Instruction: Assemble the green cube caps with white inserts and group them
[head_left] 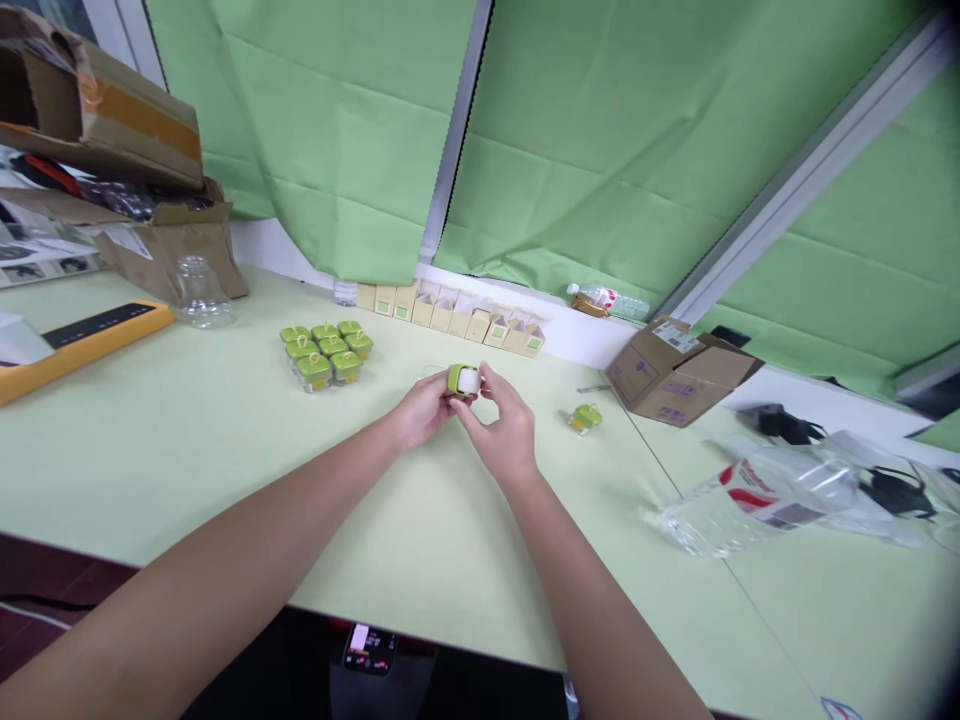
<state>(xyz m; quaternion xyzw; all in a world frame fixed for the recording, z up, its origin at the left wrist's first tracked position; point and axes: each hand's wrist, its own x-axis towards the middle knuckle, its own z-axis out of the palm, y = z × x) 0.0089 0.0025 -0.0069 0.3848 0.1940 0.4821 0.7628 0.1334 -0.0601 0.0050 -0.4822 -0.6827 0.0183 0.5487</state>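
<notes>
Between my hands, above the middle of the table, is a small green square lid [454, 379] with a white round part inside it facing me. My left hand [422, 410] is closed around its left side. From the right, the thumb and fingers of my right hand [506, 428] pinch at its edge. A group of several small clear jars with green lids [328, 345] stands to the left of my hands. One more green-lidded jar [585, 418] stands apart on the right, something yellowish inside it.
A row of small open cartons [450, 312] lines the wall. Cardboard boxes [169, 240] and a clear jar [201, 295] are at left, beside an orange-and-black device [112, 335]. At right are a cardboard box [667, 375] and a large plastic bottle [757, 500] lying down. A phone [370, 648] lies below the table edge.
</notes>
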